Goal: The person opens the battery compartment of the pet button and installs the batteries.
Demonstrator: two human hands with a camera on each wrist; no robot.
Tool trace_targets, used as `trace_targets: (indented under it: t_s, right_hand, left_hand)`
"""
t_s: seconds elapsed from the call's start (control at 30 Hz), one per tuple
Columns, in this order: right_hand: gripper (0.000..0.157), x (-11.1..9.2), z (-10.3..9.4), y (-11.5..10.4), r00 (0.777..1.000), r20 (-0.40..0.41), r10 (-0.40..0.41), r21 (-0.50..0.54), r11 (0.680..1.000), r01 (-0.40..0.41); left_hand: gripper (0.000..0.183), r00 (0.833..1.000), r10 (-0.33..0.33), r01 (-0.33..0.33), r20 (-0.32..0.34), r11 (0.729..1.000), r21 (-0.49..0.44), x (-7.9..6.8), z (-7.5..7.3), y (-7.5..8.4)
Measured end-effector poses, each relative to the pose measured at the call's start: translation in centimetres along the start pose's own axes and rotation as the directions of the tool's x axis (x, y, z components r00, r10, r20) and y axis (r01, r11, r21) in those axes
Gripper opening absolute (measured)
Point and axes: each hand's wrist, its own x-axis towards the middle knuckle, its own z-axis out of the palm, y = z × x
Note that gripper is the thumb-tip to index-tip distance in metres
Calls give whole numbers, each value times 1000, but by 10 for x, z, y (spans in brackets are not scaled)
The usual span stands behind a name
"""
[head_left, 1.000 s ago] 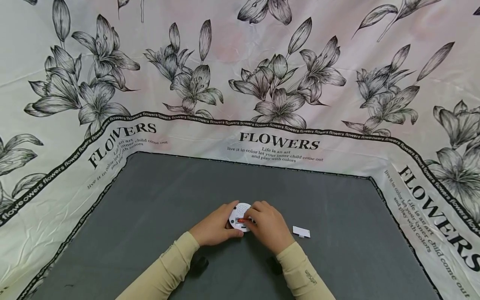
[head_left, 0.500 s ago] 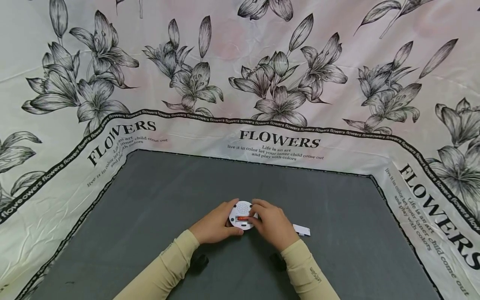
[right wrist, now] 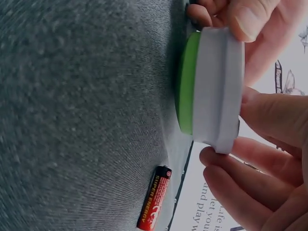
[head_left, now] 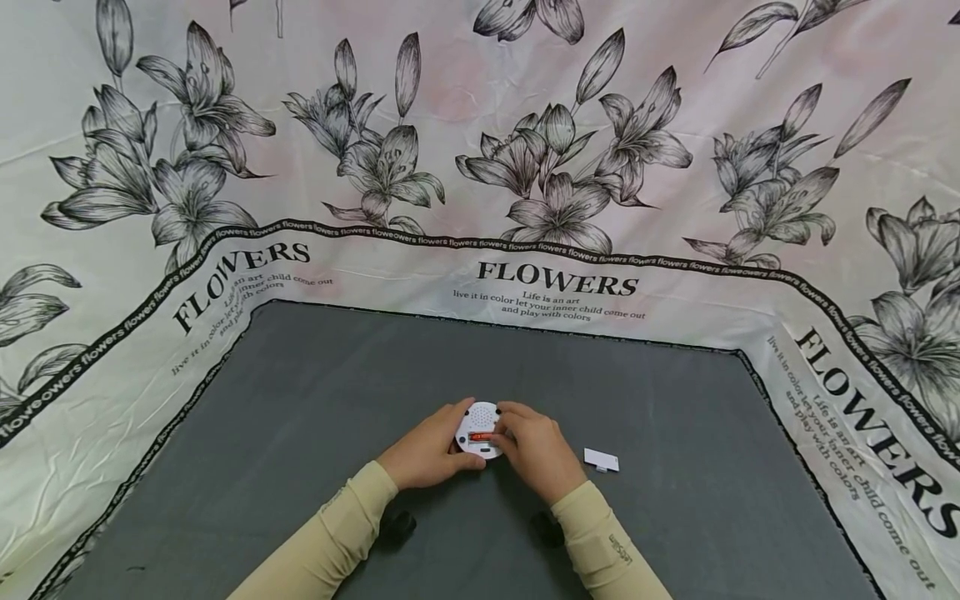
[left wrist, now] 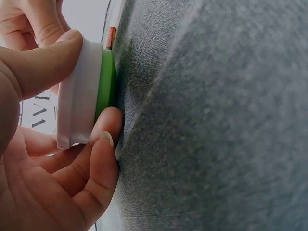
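Observation:
Both hands hold a round white device (head_left: 477, 417) with a green underside, its dotted face and battery slot turned up. A red battery (head_left: 478, 437) lies in the slot. My left hand (head_left: 423, 446) grips the device's left side, thumb at the near rim and fingers beneath and behind. On the right side, my right hand (head_left: 536, 446) has its thumb on the upper face by the battery's right end and fingers curled at the rim. Another battery (right wrist: 155, 198), red and black, lies on the cloth beyond the device in the right wrist view; the right hand hides it in the head view.
A small white battery cover (head_left: 602, 460) with a tab lies on the dark grey cloth (head_left: 337, 375) to the right of my right hand. White flower-printed fabric (head_left: 555, 208) borders the cloth at the back and sides. Black objects (head_left: 397, 530) sit under the wrists.
The right hand drew back right, partly covering the battery cover, then came back left. More of the red battery now shows, lying along the slot. The left hand keeps its grip.

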Motion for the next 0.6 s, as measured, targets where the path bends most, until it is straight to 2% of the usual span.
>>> trace_targets:
  t_s: [0.2, 0.5, 0.6]
  right_hand:
    - [8, 0, 3, 1, 1000, -30, 9, 4, 1000, -8]
    - [9, 0, 8, 1, 995, -95, -40, 13, 999, 41]
    - [8, 1, 8, 3, 995, -91, -39, 16, 999, 40]
  left_hand:
    - [96, 1000, -8, 8, -1, 1000, 3, 1, -1, 0]
    - [97, 1000, 14, -14, -4, 1000, 23, 0, -1, -1]
    - [97, 1000, 17, -17, 0, 999, 33, -1, -1, -2]
